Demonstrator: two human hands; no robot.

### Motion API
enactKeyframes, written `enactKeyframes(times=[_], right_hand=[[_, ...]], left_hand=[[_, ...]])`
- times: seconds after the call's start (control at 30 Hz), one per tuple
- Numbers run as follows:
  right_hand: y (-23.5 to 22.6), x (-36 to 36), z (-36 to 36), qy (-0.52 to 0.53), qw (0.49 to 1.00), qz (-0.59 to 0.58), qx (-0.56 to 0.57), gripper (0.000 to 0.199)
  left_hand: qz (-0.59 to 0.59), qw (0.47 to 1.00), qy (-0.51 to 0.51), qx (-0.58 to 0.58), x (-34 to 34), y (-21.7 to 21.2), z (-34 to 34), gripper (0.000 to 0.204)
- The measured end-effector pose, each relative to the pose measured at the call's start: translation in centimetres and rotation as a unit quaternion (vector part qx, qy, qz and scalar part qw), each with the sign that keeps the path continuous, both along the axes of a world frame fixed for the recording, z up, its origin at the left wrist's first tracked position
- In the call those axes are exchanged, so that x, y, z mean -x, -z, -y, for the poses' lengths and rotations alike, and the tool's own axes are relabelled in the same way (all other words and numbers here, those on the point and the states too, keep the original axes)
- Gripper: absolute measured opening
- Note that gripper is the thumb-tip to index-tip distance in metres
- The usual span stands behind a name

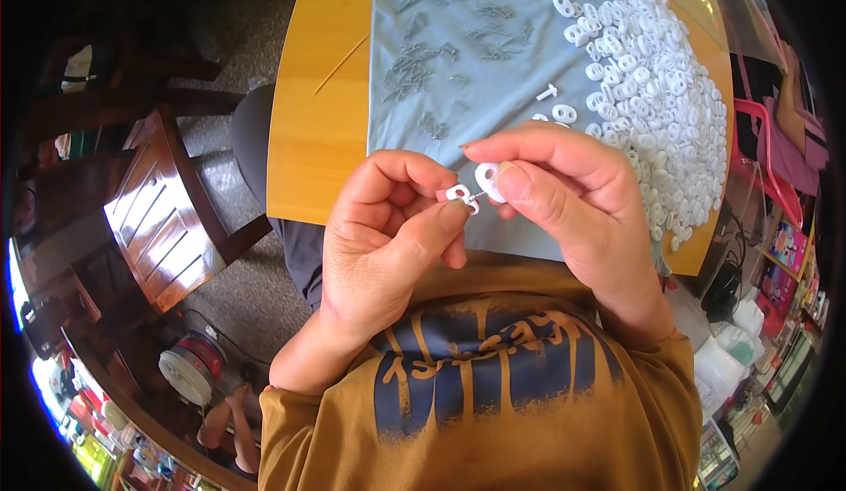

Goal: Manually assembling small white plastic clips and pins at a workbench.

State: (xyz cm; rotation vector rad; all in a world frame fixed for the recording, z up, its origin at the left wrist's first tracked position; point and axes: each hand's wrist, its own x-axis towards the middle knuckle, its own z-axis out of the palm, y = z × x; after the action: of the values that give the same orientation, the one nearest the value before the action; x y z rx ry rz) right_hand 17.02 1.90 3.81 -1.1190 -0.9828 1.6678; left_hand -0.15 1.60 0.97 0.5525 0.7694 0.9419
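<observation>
My left hand (374,235) is closed, pinching a small white plastic piece with a hole (457,192) between thumb and fingers. My right hand (577,191) grips a white oval two-holed plastic piece (486,179) by thumb and forefinger, close to the left one. Between the two pieces a thin metal spring (479,196) shows in part; fingers hide where it ends. Beyond my hands, a white T-shaped plastic piece (547,92) and a loose oval piece (565,115) lie on the blue-grey cloth (493,90).
A large heap of white oval pieces (652,85) covers the table's right side. Several metal springs (414,70) are scattered on the cloth. A thin stick (341,65) rests on the wooden table (308,156). A red chair (775,169) and a person in purple (800,130) are at right.
</observation>
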Motion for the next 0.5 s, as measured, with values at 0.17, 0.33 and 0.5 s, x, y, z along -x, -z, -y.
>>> enactKeyframes(times=[0.17, 0.33, 0.5], right_hand=[[0.53, -0.43, -0.31, -0.036, 0.966, 0.186, -0.177, 0.019], [0.47, 0.14, -0.35, -0.028, 0.909, 0.284, -0.304, 0.017], [0.52, 0.41, -0.22, -0.016, 0.899, 0.302, -0.317, 0.018]], left_hand=[[0.001, 1.0, -0.005, 0.003, 0.02, 0.04, 0.1, 0.017], [-0.012, 1.0, -0.013, 0.001, -0.16, -0.13, 0.2, 0.017], [0.01, 1.0, -0.016, -0.02, -0.25, 0.11, 0.37, 0.016]])
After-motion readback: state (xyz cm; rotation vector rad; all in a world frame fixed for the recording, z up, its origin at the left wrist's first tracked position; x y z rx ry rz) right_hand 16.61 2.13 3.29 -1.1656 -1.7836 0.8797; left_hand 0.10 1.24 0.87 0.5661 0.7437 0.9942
